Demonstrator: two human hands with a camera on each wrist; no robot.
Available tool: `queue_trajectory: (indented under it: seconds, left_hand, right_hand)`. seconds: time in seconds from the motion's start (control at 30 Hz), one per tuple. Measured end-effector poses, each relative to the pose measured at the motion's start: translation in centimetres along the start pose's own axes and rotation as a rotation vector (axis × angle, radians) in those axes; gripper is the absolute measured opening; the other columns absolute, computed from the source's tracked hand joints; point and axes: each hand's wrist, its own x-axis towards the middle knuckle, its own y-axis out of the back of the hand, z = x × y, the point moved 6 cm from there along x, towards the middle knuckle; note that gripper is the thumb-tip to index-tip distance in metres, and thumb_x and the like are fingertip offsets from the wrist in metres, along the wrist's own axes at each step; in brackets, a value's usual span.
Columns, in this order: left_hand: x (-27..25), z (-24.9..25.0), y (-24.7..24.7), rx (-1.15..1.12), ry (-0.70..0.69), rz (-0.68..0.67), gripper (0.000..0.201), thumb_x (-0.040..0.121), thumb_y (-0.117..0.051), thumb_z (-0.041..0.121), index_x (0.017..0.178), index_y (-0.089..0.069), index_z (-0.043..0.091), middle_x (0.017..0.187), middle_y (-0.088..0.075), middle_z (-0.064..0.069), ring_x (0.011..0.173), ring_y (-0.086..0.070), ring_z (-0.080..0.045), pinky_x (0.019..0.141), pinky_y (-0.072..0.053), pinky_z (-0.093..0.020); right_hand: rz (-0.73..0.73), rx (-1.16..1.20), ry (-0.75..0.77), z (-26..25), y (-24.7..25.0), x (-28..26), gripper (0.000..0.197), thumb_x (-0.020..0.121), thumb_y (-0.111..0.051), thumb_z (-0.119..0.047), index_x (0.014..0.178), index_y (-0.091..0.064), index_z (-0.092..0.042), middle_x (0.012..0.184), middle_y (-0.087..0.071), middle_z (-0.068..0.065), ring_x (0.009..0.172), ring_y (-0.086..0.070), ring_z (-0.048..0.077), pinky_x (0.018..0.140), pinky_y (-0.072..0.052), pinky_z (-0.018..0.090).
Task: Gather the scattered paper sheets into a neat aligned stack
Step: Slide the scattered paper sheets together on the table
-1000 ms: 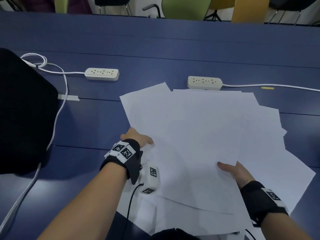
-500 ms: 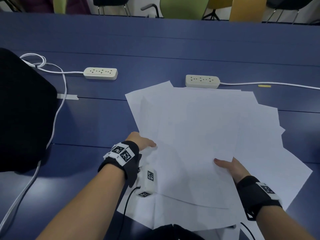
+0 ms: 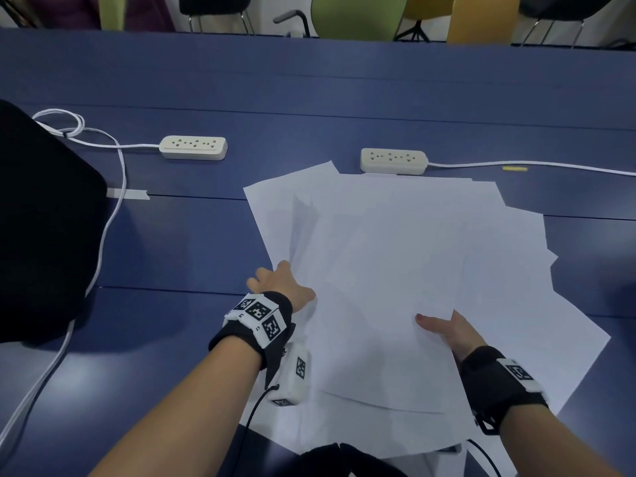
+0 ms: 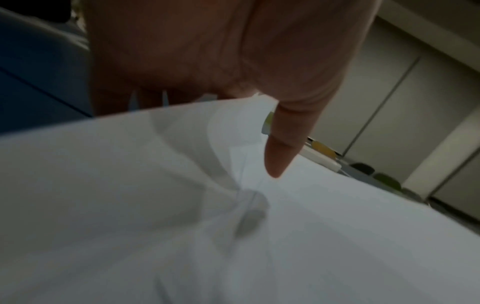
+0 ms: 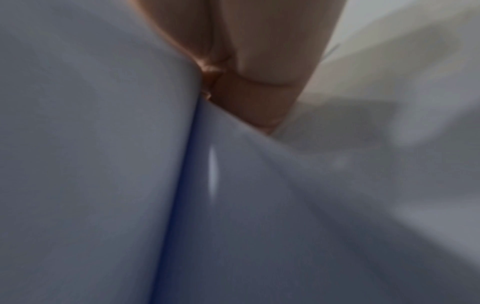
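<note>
Several white paper sheets (image 3: 395,270) lie fanned and overlapping on the blue table (image 3: 172,253). My left hand (image 3: 282,287) holds their left edge, thumb on top and fingers tucked beneath. The left wrist view shows the thumb (image 4: 280,144) over the bowed paper (image 4: 233,236), which hides the fingers. My right hand (image 3: 444,330) grips the lower right of the upper sheets, thumb on top and fingers hidden under them. In the right wrist view, blurred paper (image 5: 91,164) runs into the hand (image 5: 254,92). Lower sheets still stick out to the right and toward me.
Two white power strips (image 3: 192,148) (image 3: 394,161) lie beyond the sheets, the right one touching their far edge. A white cable (image 3: 113,201) runs along a large black object (image 3: 41,218) at the left. Chairs (image 3: 351,15) stand behind the table.
My hands have drawn closer together, the left going right and the right going left. The sheets have bunched inward, and a left edge has lifted slightly.
</note>
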Motion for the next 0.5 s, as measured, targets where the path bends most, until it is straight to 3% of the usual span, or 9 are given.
queue_trajectory:
  seconds: [0.1,0.2,0.27,0.37,0.43,0.5]
  left_hand:
    - [0.1,0.4,-0.2,-0.08,-0.022,-0.013,0.062,0.08,-0.06,0.031,0.133,-0.031,0.013,0.134,-0.028,-0.015,0.105,-0.045,-0.035,0.08,-0.039,-0.034]
    - [0.0,0.9,-0.3,-0.181,-0.031,-0.027,0.063,0.081,-0.062,0.027,0.132,-0.029,0.009,0.133,-0.027,-0.015,0.072,-0.046,-0.024,0.07,-0.04,-0.032]
    - [-0.1,0.9,-0.3,-0.208,-0.015,-0.018,0.066,0.08,-0.064,0.026,0.132,-0.028,0.006,0.134,-0.03,-0.017,0.079,-0.048,-0.027,0.071,-0.039,-0.031]
    - [0.6,0.6,0.0,-0.277,0.002,-0.015,0.069,0.077,-0.068,0.026,0.131,-0.032,0.002,0.133,-0.044,-0.016,0.11,-0.052,-0.033,0.078,-0.042,-0.032]
    - [1.0,0.2,0.5,-0.333,0.028,-0.008,0.067,0.076,-0.07,0.027,0.128,-0.037,0.0,0.13,-0.051,-0.015,0.114,-0.053,-0.032,0.082,-0.044,-0.032]
    - [1.1,-0.1,0.5,-0.386,0.054,-0.019,0.07,0.078,-0.068,0.027,0.133,-0.033,0.001,0.134,-0.047,-0.014,0.119,-0.049,-0.032,0.081,-0.04,-0.031]
  right_hand:
    - [-0.012,-0.007,0.001,0.2,0.1,-0.5,0.025,0.076,-0.067,-0.004,0.099,-0.062,-0.012,0.089,-0.069,0.006,0.067,-0.07,0.018,0.05,-0.053,0.024]
    - [0.001,-0.017,0.003,0.2,0.5,-0.7,0.037,0.072,-0.069,-0.005,0.108,-0.06,-0.007,0.092,-0.069,0.007,0.078,-0.067,0.023,0.06,-0.051,0.03]
    - [0.011,-0.017,-0.004,0.2,0.6,-0.6,0.039,0.072,-0.07,-0.005,0.11,-0.059,-0.005,0.094,-0.068,0.009,0.08,-0.066,0.026,0.062,-0.05,0.032]
    - [0.023,-0.033,-0.014,0.2,0.8,-0.4,0.031,0.082,-0.062,-0.003,0.113,-0.058,-0.004,0.1,-0.067,0.012,0.084,-0.065,0.026,0.063,-0.051,0.032]
    - [0.013,-0.048,-0.017,0.3,0.8,-0.2,0.029,0.084,-0.06,-0.004,0.113,-0.058,-0.005,0.095,-0.068,0.007,0.081,-0.065,0.022,0.054,-0.053,0.025]
    - [0.008,-0.051,-0.021,0.4,0.8,-0.2,0.027,0.084,-0.059,-0.005,0.111,-0.059,-0.006,0.091,-0.068,0.004,0.077,-0.066,0.019,0.05,-0.052,0.02]
